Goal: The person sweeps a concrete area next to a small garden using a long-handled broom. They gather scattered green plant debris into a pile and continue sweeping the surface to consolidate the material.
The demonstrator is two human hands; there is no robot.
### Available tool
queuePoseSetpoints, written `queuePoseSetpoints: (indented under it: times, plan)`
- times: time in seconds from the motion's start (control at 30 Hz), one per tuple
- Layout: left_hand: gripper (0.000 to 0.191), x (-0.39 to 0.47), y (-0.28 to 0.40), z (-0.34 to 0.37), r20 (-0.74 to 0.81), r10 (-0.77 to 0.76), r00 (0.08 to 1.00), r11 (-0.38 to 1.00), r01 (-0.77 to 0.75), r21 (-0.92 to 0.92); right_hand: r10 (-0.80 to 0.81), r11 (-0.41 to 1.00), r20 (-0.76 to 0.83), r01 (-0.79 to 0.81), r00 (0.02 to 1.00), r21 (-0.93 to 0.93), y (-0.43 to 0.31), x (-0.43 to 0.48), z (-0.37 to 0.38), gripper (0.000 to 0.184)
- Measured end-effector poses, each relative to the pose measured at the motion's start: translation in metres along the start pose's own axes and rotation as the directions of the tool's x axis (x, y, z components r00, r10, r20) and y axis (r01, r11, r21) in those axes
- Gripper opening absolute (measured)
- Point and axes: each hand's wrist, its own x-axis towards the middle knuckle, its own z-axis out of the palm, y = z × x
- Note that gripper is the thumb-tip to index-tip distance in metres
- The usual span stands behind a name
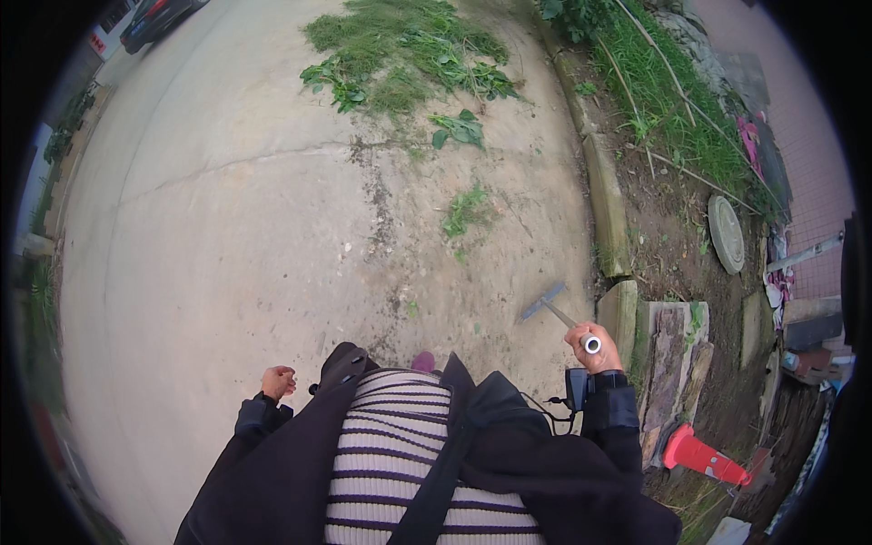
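My right hand (594, 347) grips the metal pole of a long-handled tool with a flat crosswise head (543, 302), which looks like a rake or hoe; its exact kind is unclear. The head is low over or on the concrete, just ahead of the hand. At the left, my left hand (278, 382) hangs beside my dark coat with its fingers loosely curled, and no object shows in it. Farther ahead lies a spread of cut grass and leafy weeds (409, 54), with a leafy sprig (460, 129) and a small green clump (469, 210) nearer to me.
A stone curb (606, 204) runs along the right, beside a soil bed with a round concrete disc (726, 234). Wooden planks (667, 361) and a red traffic cone (705, 456) lie near my right side. A dark car (160, 20) stands at the far left.
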Motion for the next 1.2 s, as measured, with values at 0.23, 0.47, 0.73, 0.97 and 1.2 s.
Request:
queuePoseSetpoints:
  times: [0.23, 0.47, 0.73, 0.97, 1.2]
  plan:
    - [0.017, 0.037, 0.023, -0.019, -0.028, -0.022, 0.999, 0.999, 0.023, 0.031, 0.017, 0.998, 0.194, -0.003, 0.981, -0.070, 0.028, -0.009, 0.062, 0.027]
    - [0.017, 0.117, 0.064, -0.068, -0.021, -0.034, 0.999, 0.999, 0.034, -0.021, 0.027, 0.983, 0.007, -0.026, 1.000, -0.184, 0.050, 0.047, 0.126, 0.011]
    - [0.019, 0.196, 0.143, -0.164, -0.027, 0.009, 1.000, 1.000, -0.008, 0.017, -0.035, 0.998, -0.315, 0.016, 0.948, -0.064, 0.108, 0.166, 0.205, 0.008]
    - [0.018, 0.240, 0.200, -0.220, -0.050, 0.074, 0.996, 0.997, -0.075, -0.024, -0.028, 1.000, -0.007, 0.028, 1.000, -0.001, 0.142, 0.248, 0.321, 0.005]
    - [0.019, 0.274, 0.229, -0.222, -0.011, 0.073, 0.997, 0.995, -0.073, -0.064, -0.003, 0.971, 0.120, 0.031, 0.993, -0.239, 0.147, 0.243, 0.375, 0.006]
